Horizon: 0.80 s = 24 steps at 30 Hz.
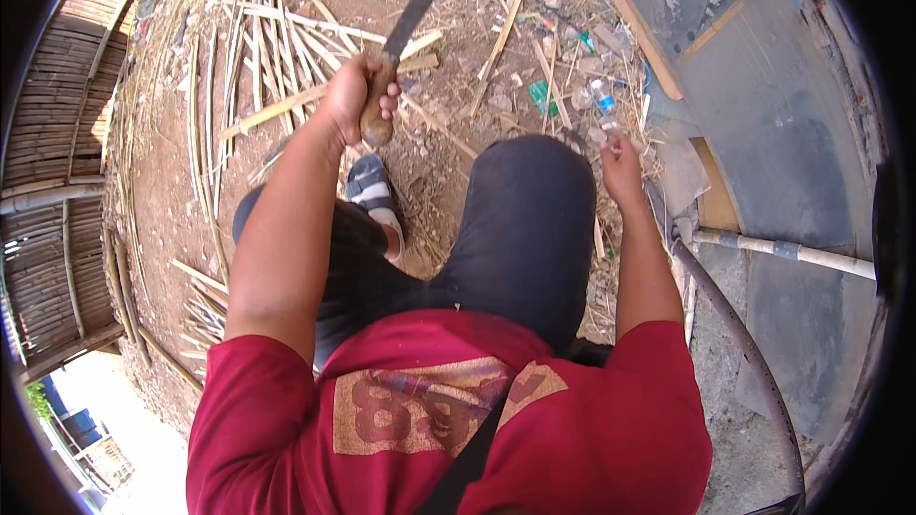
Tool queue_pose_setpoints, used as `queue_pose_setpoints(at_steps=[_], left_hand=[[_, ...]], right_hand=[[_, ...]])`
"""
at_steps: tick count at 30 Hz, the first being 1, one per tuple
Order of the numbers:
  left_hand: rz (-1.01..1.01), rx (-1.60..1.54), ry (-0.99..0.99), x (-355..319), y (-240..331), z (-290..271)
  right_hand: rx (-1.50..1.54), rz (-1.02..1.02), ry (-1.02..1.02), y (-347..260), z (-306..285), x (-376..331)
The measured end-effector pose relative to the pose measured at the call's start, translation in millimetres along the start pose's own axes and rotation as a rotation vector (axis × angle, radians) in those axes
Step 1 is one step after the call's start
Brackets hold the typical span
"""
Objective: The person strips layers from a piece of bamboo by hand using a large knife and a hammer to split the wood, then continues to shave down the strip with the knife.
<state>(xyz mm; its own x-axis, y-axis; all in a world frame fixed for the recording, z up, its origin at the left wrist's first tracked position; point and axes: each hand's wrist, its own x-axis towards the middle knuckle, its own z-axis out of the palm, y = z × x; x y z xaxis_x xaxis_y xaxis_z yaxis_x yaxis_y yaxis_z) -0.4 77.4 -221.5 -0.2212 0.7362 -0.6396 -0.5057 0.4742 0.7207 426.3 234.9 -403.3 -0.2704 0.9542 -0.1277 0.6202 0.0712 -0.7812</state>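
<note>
My left hand (352,98) is closed round the thick wooden handle of a machete (415,15), its dark blade slanting up and to the right above the ground. Over by the litter on the right, my right hand (622,169) has its fingers curled together at the tips. Whatever it may pinch is too small to make out. Below the blade and to its left, split bamboo strips (277,50) lie scattered on the dirt. Between my arms are my bent knee in dark trousers and a sandalled foot (372,183).
Bamboo-slat walling (57,138) borders the left. More short strips (202,303) lie at lower left. Green plastic (545,97) and a clear bottle (601,95) lie among rubble. Grey boards (797,124), a white pipe (811,258) and a dark curved pipe (754,364) take up the right.
</note>
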Motion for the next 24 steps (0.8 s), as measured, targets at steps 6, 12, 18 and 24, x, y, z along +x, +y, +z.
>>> queue_pose_setpoints(at_steps=[6,12,18,24], left_hand=[[0.16,0.149,0.103,-93.6,12.6,-32.4],[0.202,-0.011,0.031,-113.8,-21.5,-59.5],[0.175,-0.009,-0.005,-117.4,-32.4,-70.4],[0.202,-0.02,0.02,-120.2,-35.5,-75.2]], right_hand=[[0.491,-0.377,0.051,-145.7,-67.1,-121.4],[0.407,-0.567,-0.573,-200.7,-57.1,-233.6],[0.276,-0.482,-0.948,-229.3,-29.7,-258.5],[0.209,-0.499,-1.043,-243.5,-16.0,-257.0]])
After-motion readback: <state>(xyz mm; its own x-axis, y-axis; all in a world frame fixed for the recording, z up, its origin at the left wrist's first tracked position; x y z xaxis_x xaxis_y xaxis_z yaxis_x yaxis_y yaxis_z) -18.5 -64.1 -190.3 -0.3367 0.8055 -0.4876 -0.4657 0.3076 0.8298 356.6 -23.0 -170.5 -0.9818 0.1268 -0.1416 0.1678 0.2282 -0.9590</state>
